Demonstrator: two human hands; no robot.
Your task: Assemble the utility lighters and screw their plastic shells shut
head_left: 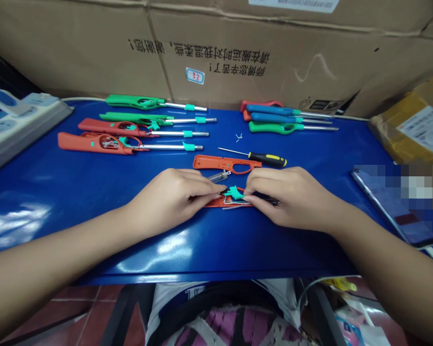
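Note:
On the blue table [57, 192], both my hands rest over an opened orange lighter body [222, 202] with a teal trigger piece [234, 193] in it. My left hand [176, 197] is closed, its fingertips pinching the lighter's left end near a small metal tube [218, 176]. My right hand [292, 197] is closed too, fingers pressing on the teal piece and the lighter's right end. Just behind lies an orange half shell [225, 163] and a black and yellow screwdriver [265, 158].
Orange and green long lighters [130, 129] lie in rows at the back left; blue, green and red ones [285, 120] at the back right. Cardboard boxes [238, 43] wall the far edge. A white power strip [18, 125] sits left, a phone [393, 206] right.

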